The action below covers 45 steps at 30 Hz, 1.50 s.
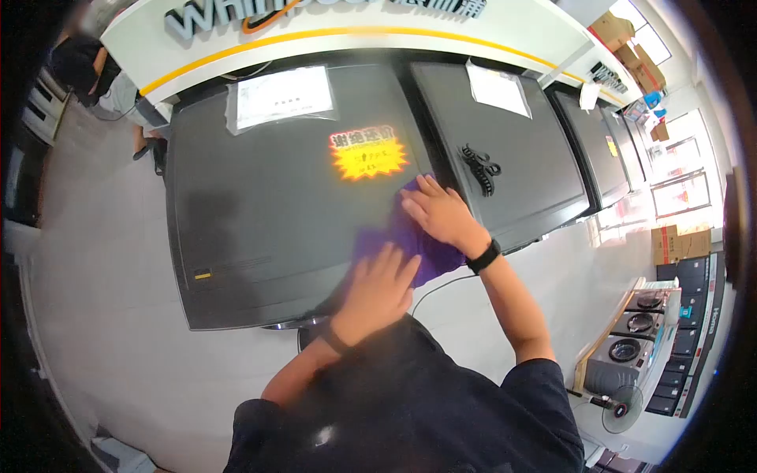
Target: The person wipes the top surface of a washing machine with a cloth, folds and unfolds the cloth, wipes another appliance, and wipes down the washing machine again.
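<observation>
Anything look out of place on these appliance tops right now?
Yes: a black claw hair clip lies loose on the dark appliance top beyond the right hand. It looks odd because it seems a personal item, unlike the paper sheet there. No spill stands out.

Appliance shop, big brand sign [276,16], yellow starburst label [369,158], displayed front-loading washers [624,351], stacked cardboard boxes [680,245]

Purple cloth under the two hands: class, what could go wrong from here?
The purple cloth might catch the edge of the nearby yellow starburst sign and lift it. The right hand lies close to the black claw clip on the neighbouring appliance top, so a sideways sweep could knock it.
</observation>
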Each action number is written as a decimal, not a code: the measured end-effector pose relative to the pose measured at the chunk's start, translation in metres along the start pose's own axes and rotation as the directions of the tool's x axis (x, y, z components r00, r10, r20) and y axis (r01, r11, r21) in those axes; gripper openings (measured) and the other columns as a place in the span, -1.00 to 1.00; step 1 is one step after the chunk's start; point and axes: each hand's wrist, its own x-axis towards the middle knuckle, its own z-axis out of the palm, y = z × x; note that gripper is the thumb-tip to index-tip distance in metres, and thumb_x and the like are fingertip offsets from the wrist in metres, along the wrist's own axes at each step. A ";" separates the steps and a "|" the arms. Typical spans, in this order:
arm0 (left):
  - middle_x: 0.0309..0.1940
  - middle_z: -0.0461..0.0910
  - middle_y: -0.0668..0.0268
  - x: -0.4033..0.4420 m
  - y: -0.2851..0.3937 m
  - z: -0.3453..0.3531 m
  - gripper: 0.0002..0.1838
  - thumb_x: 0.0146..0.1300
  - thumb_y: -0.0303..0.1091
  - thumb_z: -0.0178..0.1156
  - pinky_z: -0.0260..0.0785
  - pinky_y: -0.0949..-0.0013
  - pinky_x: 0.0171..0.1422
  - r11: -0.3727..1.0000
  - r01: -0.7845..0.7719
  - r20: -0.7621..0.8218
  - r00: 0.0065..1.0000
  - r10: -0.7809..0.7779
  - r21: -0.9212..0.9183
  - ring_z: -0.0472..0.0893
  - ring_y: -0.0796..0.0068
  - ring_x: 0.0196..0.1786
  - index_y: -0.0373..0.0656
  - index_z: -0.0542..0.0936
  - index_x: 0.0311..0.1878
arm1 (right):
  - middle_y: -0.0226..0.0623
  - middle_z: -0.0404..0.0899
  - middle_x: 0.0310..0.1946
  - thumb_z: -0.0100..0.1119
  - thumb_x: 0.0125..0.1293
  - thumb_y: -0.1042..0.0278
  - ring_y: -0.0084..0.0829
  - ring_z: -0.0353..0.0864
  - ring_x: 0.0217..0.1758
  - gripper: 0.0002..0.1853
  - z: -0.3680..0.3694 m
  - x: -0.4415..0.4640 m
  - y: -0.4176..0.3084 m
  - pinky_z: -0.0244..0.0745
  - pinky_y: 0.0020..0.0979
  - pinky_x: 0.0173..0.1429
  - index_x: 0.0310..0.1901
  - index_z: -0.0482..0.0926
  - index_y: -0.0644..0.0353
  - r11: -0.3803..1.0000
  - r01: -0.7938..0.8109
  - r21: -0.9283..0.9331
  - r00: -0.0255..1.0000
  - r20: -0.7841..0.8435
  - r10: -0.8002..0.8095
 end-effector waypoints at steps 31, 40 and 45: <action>0.39 0.33 -0.17 -0.001 0.005 0.004 -0.33 0.26 -0.16 0.22 0.37 -0.05 0.39 0.971 0.237 -0.191 0.954 -0.232 0.003 0.34 -0.14 0.47 -0.35 0.38 0.36 | 0.19 0.35 0.39 0.24 0.32 0.13 0.12 0.32 0.47 -0.52 0.015 -0.013 0.018 0.34 -0.11 0.44 0.15 0.50 0.29 0.977 0.075 0.201 0.990 -0.129 -0.050; 0.36 0.41 -0.14 -0.093 -0.049 -0.044 -0.42 0.38 -0.14 0.15 0.35 -0.03 0.41 0.905 0.422 -0.311 0.854 -0.416 -0.051 0.38 -0.08 0.45 -0.43 0.42 0.28 | 0.13 0.50 0.27 0.28 0.27 0.21 0.05 0.53 0.29 -0.53 0.012 -0.067 -0.120 0.50 -0.12 0.30 0.18 0.55 0.18 0.997 0.018 0.073 0.999 0.033 -0.021; 0.25 0.51 -0.04 -0.163 -0.121 -0.076 -0.54 0.38 -0.17 0.13 0.44 -0.06 0.23 0.779 0.614 -0.521 0.628 -0.578 -0.126 0.49 -0.04 0.35 -0.32 0.48 0.20 | 0.18 0.49 0.20 0.20 0.34 0.08 0.20 0.46 0.30 -0.46 0.058 -0.034 -0.221 0.43 0.01 0.34 0.23 0.48 0.26 0.977 0.198 0.084 0.975 -0.124 -0.187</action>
